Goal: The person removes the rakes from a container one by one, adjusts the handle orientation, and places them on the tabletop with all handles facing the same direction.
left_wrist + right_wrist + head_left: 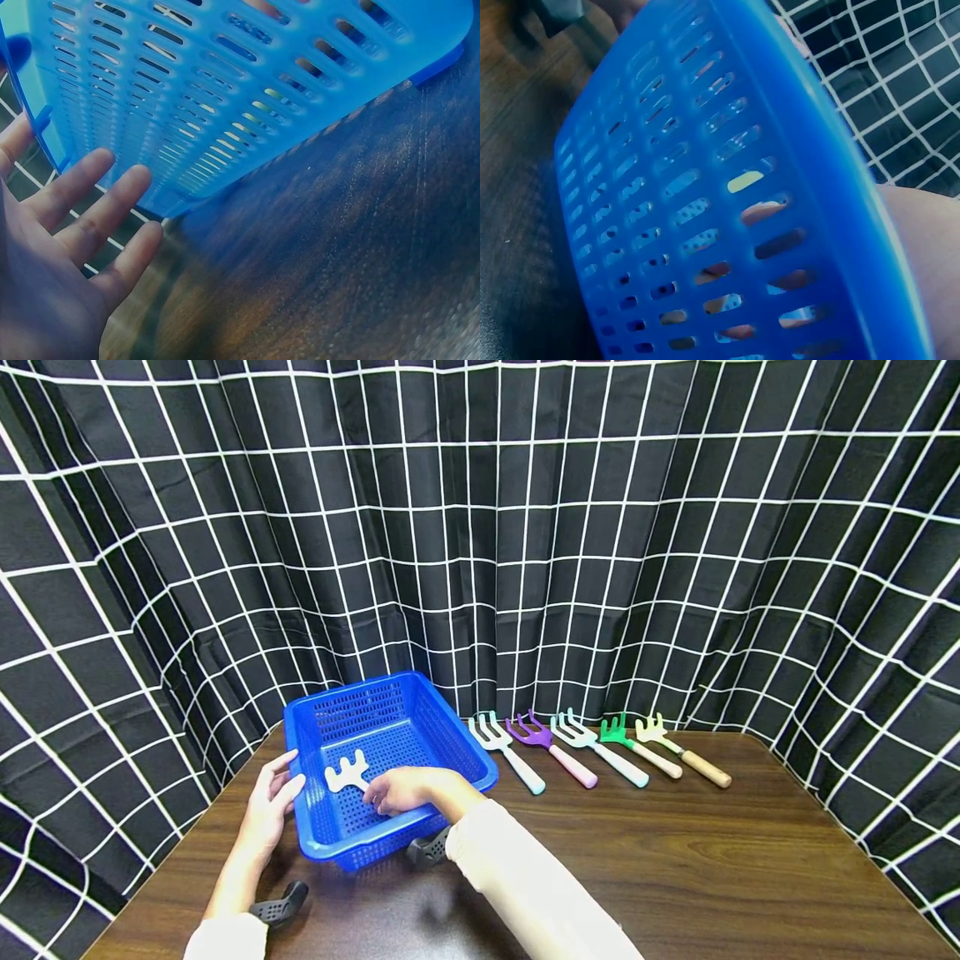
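Note:
A blue plastic basket (442, 714) with slotted walls stands on the left part of the table. My left hand (266, 802) holds its left rim, with the thumb over the edge. In the left wrist view the other fingers (124, 206) are spread along the outside of the wall. My right hand (405, 789) reaches over the near rim and grips a white hand fork (347, 774) by its handle. The tines point away to the left over the basket floor. The basket wall (705, 172) mostly hides the right hand in the right wrist view.
Several hand forks lie in a row right of the basket: a pale blue-and-white fork (506, 747), a purple one (551, 745), another white one (596, 743), a green one (637, 745) and a yellow-green one with a wooden handle (682, 750). A black gridded curtain (600, 527) hangs behind.

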The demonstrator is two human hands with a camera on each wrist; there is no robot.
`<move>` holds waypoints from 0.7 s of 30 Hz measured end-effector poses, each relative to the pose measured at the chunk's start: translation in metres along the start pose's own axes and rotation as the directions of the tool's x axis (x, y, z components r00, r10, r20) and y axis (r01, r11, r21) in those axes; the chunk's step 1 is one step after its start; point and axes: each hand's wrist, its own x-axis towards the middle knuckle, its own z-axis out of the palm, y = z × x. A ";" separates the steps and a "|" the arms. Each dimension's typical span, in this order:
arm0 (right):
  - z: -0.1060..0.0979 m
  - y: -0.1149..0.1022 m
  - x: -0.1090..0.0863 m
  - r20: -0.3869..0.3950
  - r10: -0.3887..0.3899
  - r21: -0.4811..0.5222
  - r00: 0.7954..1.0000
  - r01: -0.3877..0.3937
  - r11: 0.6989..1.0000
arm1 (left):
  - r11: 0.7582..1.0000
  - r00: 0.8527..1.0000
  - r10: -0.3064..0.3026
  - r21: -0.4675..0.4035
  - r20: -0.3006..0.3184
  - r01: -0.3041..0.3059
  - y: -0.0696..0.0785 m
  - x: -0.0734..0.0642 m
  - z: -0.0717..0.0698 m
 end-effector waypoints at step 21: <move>-0.004 0.005 0.002 -0.381 0.023 -0.007 0.924 -0.027 1.000 | 0.999 1.000 -0.030 0.035 -0.008 0.030 0.003 -0.001 0.002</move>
